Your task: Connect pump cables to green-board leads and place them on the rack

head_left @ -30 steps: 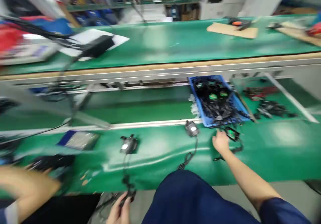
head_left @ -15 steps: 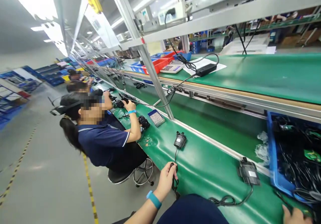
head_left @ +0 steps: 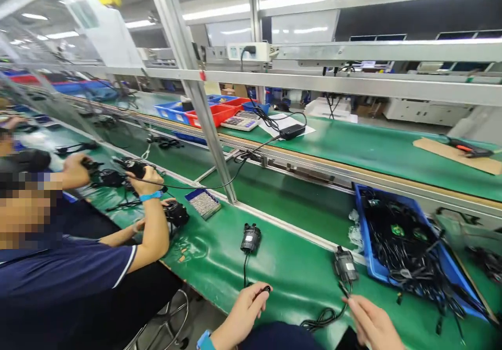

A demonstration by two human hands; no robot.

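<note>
My left hand (head_left: 243, 312) is closed on the black cable of a small black pump-like unit (head_left: 250, 238), and a dark round cable end (head_left: 267, 289) shows at its fingertips. That unit lies on the green bench mat with its cord running toward me. My right hand (head_left: 374, 321) pinches a thin black cable end (head_left: 343, 289) between thumb and fingers. Just beyond it sits a second black unit (head_left: 345, 265) with a pale label. The cord (head_left: 323, 318) between my hands lies in loose coils on the mat.
A blue bin (head_left: 366, 256) full of black cables stands at the right, some cables hanging over its edge. A small tray of metal parts (head_left: 203, 203) lies beside a metal post (head_left: 209, 146). To the left, a co-worker (head_left: 78, 266) handles black units. A shelf (head_left: 353, 154) runs behind.
My view has swung to the right. My right hand has come from beside the blue bin toward the second unit, now with a cable end in its fingers. The left still grips its cable.
</note>
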